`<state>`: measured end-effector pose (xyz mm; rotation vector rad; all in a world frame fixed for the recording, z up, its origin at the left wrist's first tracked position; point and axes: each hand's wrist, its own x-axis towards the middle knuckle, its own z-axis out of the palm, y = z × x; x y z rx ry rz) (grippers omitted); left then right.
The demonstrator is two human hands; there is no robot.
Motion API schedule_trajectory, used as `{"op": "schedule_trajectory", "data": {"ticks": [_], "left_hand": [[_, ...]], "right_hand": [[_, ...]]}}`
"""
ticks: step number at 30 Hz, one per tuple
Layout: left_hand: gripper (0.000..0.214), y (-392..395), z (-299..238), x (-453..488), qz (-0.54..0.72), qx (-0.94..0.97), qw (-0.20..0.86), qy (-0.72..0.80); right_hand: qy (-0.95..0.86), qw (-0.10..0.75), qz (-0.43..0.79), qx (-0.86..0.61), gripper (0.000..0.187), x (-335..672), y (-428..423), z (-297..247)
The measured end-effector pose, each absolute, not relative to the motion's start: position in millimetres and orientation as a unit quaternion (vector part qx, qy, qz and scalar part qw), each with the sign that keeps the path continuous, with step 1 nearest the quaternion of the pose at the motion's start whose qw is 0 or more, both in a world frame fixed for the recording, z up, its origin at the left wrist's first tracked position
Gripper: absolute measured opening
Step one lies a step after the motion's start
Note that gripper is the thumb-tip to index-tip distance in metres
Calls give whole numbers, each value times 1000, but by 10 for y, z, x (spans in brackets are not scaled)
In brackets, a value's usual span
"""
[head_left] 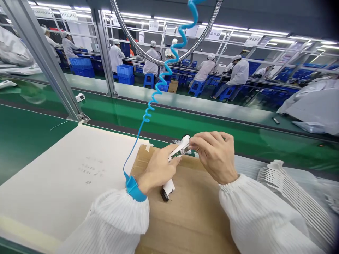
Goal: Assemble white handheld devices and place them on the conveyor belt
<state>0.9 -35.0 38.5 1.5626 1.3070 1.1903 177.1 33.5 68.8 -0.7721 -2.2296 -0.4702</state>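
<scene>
My left hand [157,170] and my right hand [214,156] both grip a small white plastic housing [181,148] above a cardboard sheet [190,215]. A green circuit board [180,151] shows along the housing, which has a dark end at the top. My right fingers pinch its upper part from the side, and my left fingertips hold its lower end. Just below my left hand, a white piece with a black end [166,189] rests on the cardboard. A blue antistatic wrist strap [134,188] circles my left wrist, and its coiled blue cord [156,100] rises out of view.
A white sheet with faint writing [66,176] lies left of the cardboard. A stack of white plastic parts [290,192] sits to the right. Beyond, a green conveyor belt [169,118] runs past metal posts, with co-workers and blue crates [125,74] farther back.
</scene>
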Motion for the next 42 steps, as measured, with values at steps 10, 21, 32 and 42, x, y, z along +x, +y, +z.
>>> {"op": "schedule_trajectory", "data": {"ticks": [10, 21, 32, 42], "left_hand": [[15, -345, 414, 87, 486, 492, 570, 444], [11, -146, 301, -158, 651, 274, 470, 529], [11, -140, 391, -238, 668, 235, 450, 544], [29, -221, 538, -212, 634, 287, 450, 560]], "right_hand": [[-843, 391, -2, -369, 17, 1749, -2, 634], [-803, 184, 35, -565, 14, 1808, 796, 194], [-981, 55, 145, -120, 65, 1630, 15, 533], [-873, 214, 31, -437, 21, 2597, -129, 614]]}}
